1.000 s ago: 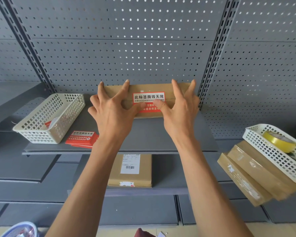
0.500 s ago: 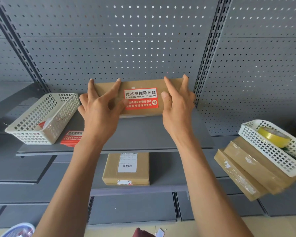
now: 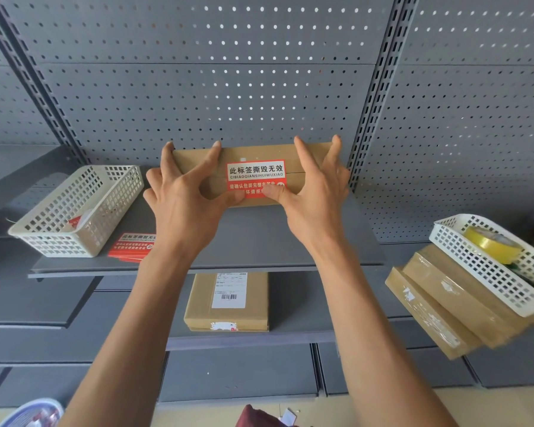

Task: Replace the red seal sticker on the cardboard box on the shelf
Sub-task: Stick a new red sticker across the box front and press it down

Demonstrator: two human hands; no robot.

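Your thumbs are back on the red seal sticker; left hand and right hand grasp the cardboard box (press outward, evenly).

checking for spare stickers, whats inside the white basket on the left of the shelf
Through the white basket wall a red-and-white scrap shows, perhaps a sticker. The mesh hides the rest of its floor. A stack of red stickers lies beside it on the shelf, outside.

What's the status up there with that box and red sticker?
Left hand and right hand grip brown cardboard box, thumbs pressing red seal sticker on its front. Nothing in the way.
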